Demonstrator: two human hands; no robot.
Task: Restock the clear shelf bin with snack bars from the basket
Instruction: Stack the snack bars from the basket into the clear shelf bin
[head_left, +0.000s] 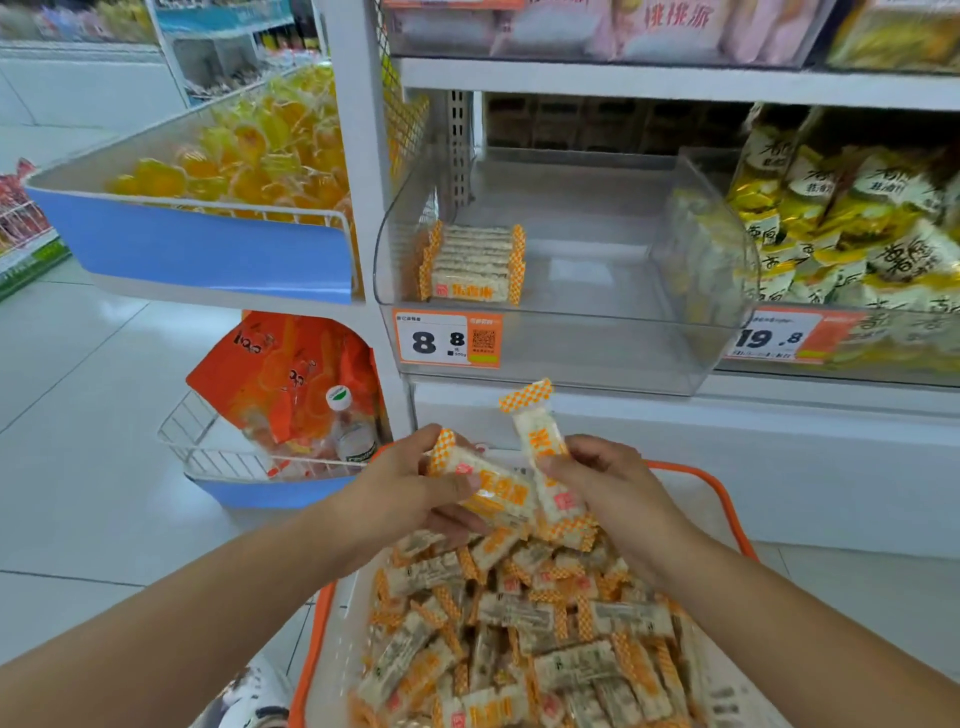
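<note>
Only 1 short row of orange-and-white wrapped snack bars (475, 262) is placed in the clear plastic shelf bin (696, 358), above both grips. 1 bar is held by the left hand (410, 483) and 1 by the right hand (602, 480); below them, the orange-rimmed white basket (727, 499) is seen almost full.

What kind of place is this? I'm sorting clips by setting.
Most likely a small grocery or snack shop: orange price tags sit on white shelving, a clear shelf bin holds snack bars, and neighbouring bins hold packaged snacks.

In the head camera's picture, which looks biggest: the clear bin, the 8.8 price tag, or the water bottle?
1. clear bin
2. 8.8 price tag; water bottle: these look much alike, and the bottle is partly hidden, so I won't rank them.
</note>
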